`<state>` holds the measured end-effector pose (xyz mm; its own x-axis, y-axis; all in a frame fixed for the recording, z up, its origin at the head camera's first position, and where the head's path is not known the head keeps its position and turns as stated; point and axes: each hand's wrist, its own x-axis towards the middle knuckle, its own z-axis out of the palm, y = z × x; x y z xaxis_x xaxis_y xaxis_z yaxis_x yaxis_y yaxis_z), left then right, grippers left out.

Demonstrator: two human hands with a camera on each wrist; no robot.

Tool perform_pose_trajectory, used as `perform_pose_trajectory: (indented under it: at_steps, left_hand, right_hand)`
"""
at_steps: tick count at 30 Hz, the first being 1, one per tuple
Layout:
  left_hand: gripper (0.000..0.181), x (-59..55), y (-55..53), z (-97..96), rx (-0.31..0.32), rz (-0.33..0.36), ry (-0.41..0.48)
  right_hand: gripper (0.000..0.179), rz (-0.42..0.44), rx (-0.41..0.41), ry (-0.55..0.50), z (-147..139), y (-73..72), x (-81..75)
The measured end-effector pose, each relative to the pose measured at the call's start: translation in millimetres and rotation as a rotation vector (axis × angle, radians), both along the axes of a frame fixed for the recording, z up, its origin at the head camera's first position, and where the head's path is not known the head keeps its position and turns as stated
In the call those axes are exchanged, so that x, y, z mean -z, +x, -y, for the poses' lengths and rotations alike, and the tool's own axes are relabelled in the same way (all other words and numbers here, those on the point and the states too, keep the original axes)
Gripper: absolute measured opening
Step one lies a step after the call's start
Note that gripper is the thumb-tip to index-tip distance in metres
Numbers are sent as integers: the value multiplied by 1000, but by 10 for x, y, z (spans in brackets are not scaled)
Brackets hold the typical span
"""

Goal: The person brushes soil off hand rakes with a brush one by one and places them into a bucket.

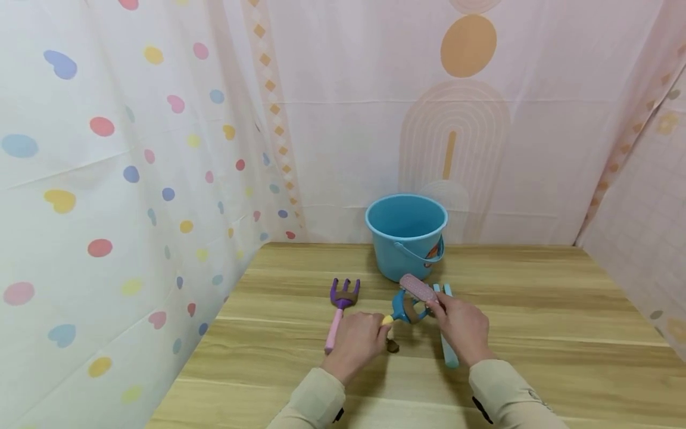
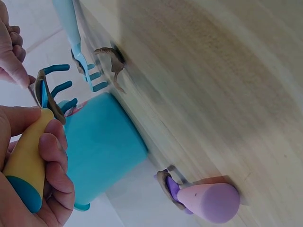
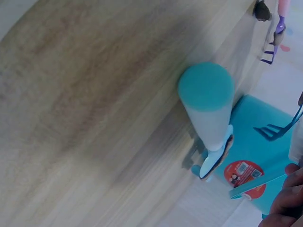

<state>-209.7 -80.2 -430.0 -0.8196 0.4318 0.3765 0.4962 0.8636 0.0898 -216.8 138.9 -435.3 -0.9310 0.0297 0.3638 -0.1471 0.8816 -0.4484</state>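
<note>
My left hand (image 1: 358, 339) grips the yellow handle of a toy hand rake (image 2: 29, 149). Its blue head carries a brown, mud-like smear and points right, toward the other hand. In my right hand (image 1: 465, 329) is a pink, oblong, textured piece like a small scrubbing brush (image 1: 418, 288), pinched at its near end and held close over the rake's tines. Beneath the left hand a small brown lump (image 1: 393, 346) lies on the table. Left of that hand rests a purple rake with a pink handle (image 1: 334, 330). A pale blue rake (image 1: 449, 353) lies partly behind my right hand.
A blue bucket (image 1: 383, 253) with its handle hanging down stands behind the tools, near the back edge of the wooden table (image 1: 541, 310). Dotted and patterned curtains (image 1: 343, 149) hang along the left, back and right sides.
</note>
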Motion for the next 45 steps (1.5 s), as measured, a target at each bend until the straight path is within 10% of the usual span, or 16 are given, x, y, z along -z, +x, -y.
perform_pose_trajectory:
  at_steps: [12,45]
  left_hand:
    - [32,33,-62,63,-33,-12,8]
    - [37,50,-26,-4,-16,9,14]
  right_hand:
    - [32,-79,-166,18,121,40,-16]
    - [33,-10,-27,11,101,-28,36]
